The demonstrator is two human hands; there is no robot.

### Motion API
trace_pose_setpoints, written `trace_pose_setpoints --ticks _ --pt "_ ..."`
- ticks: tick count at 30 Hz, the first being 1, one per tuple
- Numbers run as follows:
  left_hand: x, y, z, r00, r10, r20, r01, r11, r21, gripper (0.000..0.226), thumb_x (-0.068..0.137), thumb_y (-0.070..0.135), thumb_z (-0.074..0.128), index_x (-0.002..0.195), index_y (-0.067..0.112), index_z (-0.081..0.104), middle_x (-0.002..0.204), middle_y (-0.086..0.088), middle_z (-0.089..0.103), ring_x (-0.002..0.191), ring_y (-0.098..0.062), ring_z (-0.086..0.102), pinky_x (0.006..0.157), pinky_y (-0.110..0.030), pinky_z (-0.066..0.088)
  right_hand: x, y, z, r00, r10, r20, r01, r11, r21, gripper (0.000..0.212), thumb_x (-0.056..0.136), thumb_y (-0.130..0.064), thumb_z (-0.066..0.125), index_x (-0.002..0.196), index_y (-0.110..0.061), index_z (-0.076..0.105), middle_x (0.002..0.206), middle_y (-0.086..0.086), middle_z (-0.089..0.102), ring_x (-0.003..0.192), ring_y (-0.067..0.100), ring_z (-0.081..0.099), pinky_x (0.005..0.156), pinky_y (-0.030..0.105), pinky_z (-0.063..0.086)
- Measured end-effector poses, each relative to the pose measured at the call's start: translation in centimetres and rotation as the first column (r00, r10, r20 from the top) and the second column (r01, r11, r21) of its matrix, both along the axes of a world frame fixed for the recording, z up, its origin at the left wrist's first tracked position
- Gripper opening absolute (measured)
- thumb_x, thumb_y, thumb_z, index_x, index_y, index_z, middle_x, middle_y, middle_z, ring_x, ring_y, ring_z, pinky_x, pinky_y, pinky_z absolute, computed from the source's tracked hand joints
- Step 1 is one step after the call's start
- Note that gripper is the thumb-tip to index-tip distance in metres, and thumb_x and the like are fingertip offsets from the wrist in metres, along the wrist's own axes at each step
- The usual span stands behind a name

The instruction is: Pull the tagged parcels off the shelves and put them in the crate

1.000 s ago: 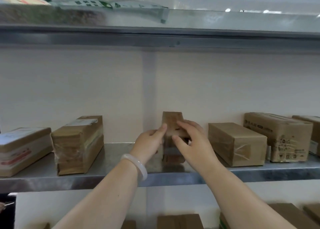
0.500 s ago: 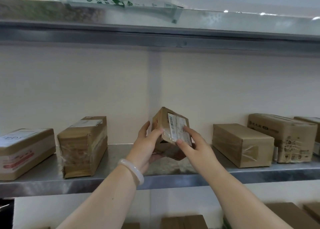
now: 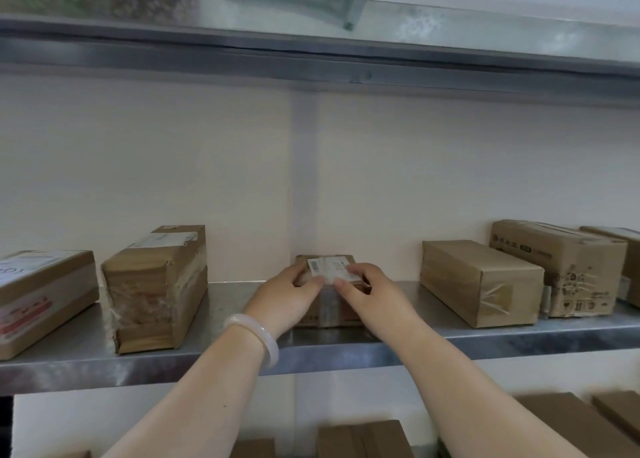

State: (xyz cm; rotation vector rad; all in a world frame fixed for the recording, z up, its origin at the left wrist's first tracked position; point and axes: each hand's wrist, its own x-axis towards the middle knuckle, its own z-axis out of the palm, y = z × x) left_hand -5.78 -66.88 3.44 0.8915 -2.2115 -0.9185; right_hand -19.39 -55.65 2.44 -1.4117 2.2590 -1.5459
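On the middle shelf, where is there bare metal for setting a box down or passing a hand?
Two bare patches of shelf: between the taped box and the small labelled box, and between that box and the plain box. The right end is crowded: plain box and printed box sit close.

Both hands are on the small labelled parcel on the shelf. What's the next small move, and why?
Probably slide the small parcel toward the front edge and lift it clear. The left hand and right hand both grip it, a white label faces up, and it rests flat on the shelf. No crate is in view.
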Motion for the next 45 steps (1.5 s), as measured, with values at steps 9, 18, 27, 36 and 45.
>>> trace_pose_setpoints --ticks 9,18,27,36,45 --pt "-1.4 1.9 2.3 0.991 0.114 0.067 -0.086 0.941 -0.329 0.072 0.081 0.068 0.040 0.145 0.036 0.043 0.151 -0.003 0.042 0.140 -0.026 0.036 0.115 -0.041 0.030 -2.0 3.5 2.4 0.977 -0.042 -0.210 0.018 0.993 -0.115 0.054 0.091 -0.049 0.056 0.141 -0.035 0.042 0.137 -0.011 0.050 0.119 0.002 0.047 0.096 0.021 0.039" --pt "-11.9 11.1 2.8 0.950 -0.307 -0.057 0.259 0.877 -0.404 0.063 0.087 0.054 0.057 0.144 0.030 0.046 0.149 -0.005 0.045 0.140 -0.020 0.036 0.117 -0.035 0.027 -9.4 13.5 6.0 0.867 -0.434 -0.244 0.342 0.876 -0.339 0.041 0.092 -0.034 0.055 0.132 -0.037 0.048 0.134 -0.015 0.046 0.127 0.007 0.037 0.104 0.031 0.035" --pt "-18.5 14.8 0.8 0.953 -0.301 -0.026 0.282 0.917 -0.284 0.065 0.090 0.044 0.065 0.148 0.032 0.039 0.154 -0.009 0.032 0.141 -0.026 0.032 0.118 -0.033 0.025 -15.8 16.9 2.1 0.918 -0.390 -0.068 0.373 0.909 -0.184 0.054 0.093 -0.035 0.058 0.144 -0.027 0.042 0.143 -0.005 0.047 0.130 0.012 0.043 0.104 0.031 0.038" --pt "-18.3 14.4 0.1 0.962 -0.225 -0.154 0.171 0.937 -0.304 0.047 0.087 0.033 0.070 0.132 0.028 0.059 0.139 -0.005 0.048 0.127 -0.018 0.047 0.110 -0.026 0.035 -17.1 15.5 0.6 0.955 -0.292 -0.049 0.288 0.955 -0.069 0.049 0.091 -0.044 0.059 0.135 -0.022 0.052 0.124 -0.005 0.060 0.100 0.008 0.050 0.073 0.022 0.039" --pt "-17.3 13.5 3.0 0.956 -0.113 -0.272 0.130 0.990 0.047 0.073 0.077 0.076 0.056 0.127 0.023 0.061 0.124 0.002 0.064 0.107 -0.015 0.060 0.089 -0.030 0.050 -14.6 14.7 2.3 0.962 -0.052 -0.269 -0.011 0.973 -0.230 0.046 0.089 -0.012 0.060 0.129 -0.034 0.058 0.119 -0.021 0.060 0.113 -0.009 0.050 0.094 0.010 0.038"
